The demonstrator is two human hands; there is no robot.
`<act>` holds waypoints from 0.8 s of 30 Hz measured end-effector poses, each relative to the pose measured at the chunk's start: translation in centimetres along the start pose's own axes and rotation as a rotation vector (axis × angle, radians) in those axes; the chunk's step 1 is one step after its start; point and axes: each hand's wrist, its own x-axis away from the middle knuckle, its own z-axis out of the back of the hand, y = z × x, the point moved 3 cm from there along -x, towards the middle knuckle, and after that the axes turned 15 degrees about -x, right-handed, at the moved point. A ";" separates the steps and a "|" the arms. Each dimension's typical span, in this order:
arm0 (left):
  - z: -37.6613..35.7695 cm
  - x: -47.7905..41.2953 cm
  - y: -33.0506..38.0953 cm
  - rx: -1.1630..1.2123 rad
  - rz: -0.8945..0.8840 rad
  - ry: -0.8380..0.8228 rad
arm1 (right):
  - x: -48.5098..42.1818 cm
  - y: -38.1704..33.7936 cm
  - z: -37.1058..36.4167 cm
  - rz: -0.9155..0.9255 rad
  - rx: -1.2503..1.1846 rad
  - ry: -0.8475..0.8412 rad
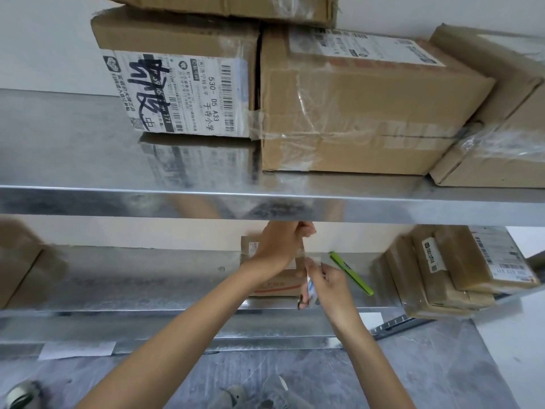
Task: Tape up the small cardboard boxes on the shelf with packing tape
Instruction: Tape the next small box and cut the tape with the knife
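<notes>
Small brown cardboard box (275,283) sits upright on lower shelf (147,278), below frame centre; red-and-white print on front, white label on top, partly hidden. Packing tape roll (309,289) is edge-on at box's 3 o'clock, held in right hand (330,284). Clear strip (302,252) runs from roll toward 12 o'clock, pinched by left hand (283,246). Stack of taped small boxes (442,270) lies at 3 o'clock on the same shelf.

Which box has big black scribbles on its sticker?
The left box on the upper shelf: thick black marker strokes cross its white label. The other boxes have labels with only small print.
</notes>
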 end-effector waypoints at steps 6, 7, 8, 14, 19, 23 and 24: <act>-1.1 -2.1 -2.5 0.035 0.020 -0.037 | 1.6 1.2 0.0 0.018 -0.007 -0.096; -1.4 -2.4 -2.8 0.032 0.043 -0.037 | 1.6 1.7 0.4 -0.012 -0.029 -0.101; -1.6 -2.7 -3.0 0.055 0.070 -0.029 | 1.5 2.1 0.7 -0.039 -0.043 -0.103; -3.3 -3.3 -3.3 -0.004 0.048 -0.043 | 1.3 3.9 1.6 -0.125 0.057 0.027; -3.9 -3.6 -4.1 -0.023 0.075 -0.024 | 1.2 4.5 1.0 -0.203 0.073 0.045; -3.1 -3.7 -4.4 -0.007 0.041 -0.099 | 1.5 4.6 0.9 -0.204 0.104 0.028; -2.9 -3.7 -4.7 -0.020 0.043 -0.119 | 1.6 4.6 0.8 -0.206 0.090 0.027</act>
